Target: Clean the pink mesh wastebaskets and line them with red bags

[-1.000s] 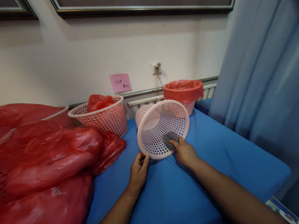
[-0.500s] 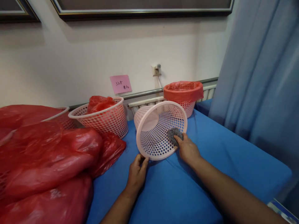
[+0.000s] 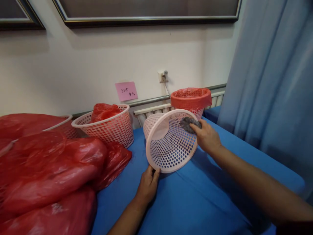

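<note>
A pale pink lattice plastic basket [image 3: 149, 153] lies tilted on its side, its mouth facing me. At its lower rim my left hand [image 3: 148, 186] is closed, thumb and fingers pinching the edge. My right hand [image 3: 207, 135] grips a dark grey cloth [image 3: 187, 124] at the upper right of the mouth, with the cloth by the inner wall near the rim. Part of the cloth is hidden behind my fingers.
The blue-covered table [image 3: 195, 202] carries a basket with a red liner [image 3: 190, 98] behind, a pink basket with a crumpled red bag [image 3: 110, 125], and heaped red plastic bags [image 3: 53, 176] at left. A blue curtain [image 3: 271, 81] hangs at right.
My right hand has moved the cloth up and right, from the basket's lower right wall to its upper right rim. The basket and my left hand have shifted slightly right.
</note>
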`<state>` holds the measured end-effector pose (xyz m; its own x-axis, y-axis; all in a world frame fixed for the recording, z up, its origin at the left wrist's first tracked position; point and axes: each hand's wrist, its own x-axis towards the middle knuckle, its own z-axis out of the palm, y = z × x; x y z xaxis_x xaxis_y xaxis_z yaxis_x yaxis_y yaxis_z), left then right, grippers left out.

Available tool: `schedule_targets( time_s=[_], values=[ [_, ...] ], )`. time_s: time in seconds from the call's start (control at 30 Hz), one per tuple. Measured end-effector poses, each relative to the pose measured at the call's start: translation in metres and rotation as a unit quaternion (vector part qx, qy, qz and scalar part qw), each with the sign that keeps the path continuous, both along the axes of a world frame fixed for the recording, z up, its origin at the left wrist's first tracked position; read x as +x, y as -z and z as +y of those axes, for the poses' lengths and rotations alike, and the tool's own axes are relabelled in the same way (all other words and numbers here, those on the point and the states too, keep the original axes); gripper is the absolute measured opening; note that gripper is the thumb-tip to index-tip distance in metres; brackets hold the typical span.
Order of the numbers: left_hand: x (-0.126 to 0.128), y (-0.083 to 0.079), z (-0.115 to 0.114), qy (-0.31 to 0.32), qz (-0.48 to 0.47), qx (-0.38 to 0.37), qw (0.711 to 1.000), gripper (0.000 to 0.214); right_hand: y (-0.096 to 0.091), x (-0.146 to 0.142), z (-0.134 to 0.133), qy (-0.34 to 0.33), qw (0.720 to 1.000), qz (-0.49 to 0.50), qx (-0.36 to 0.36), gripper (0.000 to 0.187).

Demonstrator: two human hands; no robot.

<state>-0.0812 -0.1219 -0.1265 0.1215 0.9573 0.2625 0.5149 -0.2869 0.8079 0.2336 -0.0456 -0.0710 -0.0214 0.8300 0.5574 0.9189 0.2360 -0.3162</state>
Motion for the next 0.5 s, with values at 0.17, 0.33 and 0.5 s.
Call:
schedule_targets(
  time_s=[0.17,0.33,0.5],
  values=[
    [0.009,0.001,-0.002,0.009,0.037,-0.003,0.999,0.037,-0.038,-0.046,0.012,-0.054,0.945,0.303,0.113,0.053],
    [0.005,0.001,-0.006,0.009,0.068,0.034,0.997,0.034,-0.02,-0.13,-0.025,-0.229,0.893,0.387,0.028,0.053],
    [-0.001,0.001,-0.008,0.002,0.07,0.08,0.994,0.032,0.032,-0.123,-0.06,-0.314,0.918,0.193,-0.147,0.059]
  ],
)
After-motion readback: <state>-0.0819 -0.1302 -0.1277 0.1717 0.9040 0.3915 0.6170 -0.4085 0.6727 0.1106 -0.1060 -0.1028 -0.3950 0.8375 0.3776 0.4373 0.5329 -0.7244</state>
